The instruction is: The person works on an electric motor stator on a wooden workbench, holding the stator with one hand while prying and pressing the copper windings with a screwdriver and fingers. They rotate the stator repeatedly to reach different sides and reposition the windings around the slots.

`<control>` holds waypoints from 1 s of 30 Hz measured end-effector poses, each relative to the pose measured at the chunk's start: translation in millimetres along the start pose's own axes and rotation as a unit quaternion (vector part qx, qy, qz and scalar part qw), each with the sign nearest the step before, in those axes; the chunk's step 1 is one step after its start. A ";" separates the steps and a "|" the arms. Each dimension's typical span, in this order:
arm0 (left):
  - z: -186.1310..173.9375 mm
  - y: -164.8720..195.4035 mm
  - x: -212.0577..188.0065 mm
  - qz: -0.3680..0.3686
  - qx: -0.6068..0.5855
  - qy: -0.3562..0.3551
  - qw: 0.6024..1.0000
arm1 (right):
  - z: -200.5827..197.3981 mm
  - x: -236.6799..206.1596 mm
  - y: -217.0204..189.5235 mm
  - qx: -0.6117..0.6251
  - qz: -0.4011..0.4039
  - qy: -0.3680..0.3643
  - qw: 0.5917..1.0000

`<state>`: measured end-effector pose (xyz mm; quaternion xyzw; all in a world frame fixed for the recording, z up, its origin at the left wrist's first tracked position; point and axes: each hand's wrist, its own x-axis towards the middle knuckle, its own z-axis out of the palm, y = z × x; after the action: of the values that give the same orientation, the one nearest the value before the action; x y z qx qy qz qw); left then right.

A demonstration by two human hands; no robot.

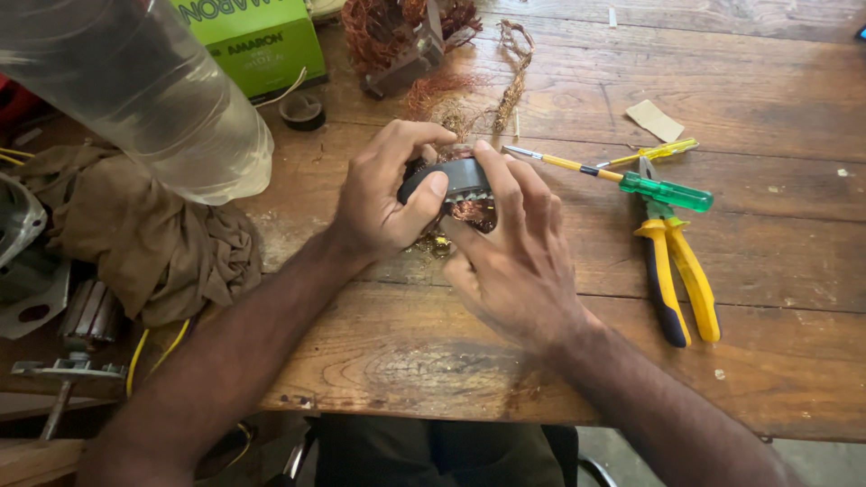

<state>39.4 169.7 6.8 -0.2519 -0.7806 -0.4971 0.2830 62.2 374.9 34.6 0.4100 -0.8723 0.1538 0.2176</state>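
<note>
The wooden desk point(631, 81) carries a clear plastic bottle point(135, 90) far left, with yellow-handled pliers point(672, 271) and a green-handled screwdriver point(649, 188) right. At its middle, the left hand point(383, 203) and right hand point(514, 243) close their fingers around a grey motor stator point(462, 176), steadying it just above the desk, copper windings point(471, 212) showing below.

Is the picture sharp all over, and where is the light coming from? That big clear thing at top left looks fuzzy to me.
Head view: soft, even daylight, with only faint shadows under the left hand and right hand; the motor core and pliers are sharp; the clear plastic bottle, close to the lens, is blurred with pale glare; edges bow slightly.
</note>
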 end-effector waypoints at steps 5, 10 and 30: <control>1.3 1.3 2.4 0.008 0.010 0.004 1.000 | -0.4 1.3 -3.5 -0.016 0.015 0.002 1.000; 3.1 1.9 3.5 0.008 0.025 0.012 1.000 | 1.1 2.0 -4.8 -0.040 0.016 0.009 0.999; 9.8 5.7 3.6 0.028 0.058 0.051 0.997 | 9.3 2.6 -3.0 -0.144 0.026 -0.008 0.989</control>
<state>38.8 181.3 9.5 -0.2314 -0.7853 -0.4549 0.3505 60.7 367.2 28.2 0.3531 -0.8971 0.0290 0.2639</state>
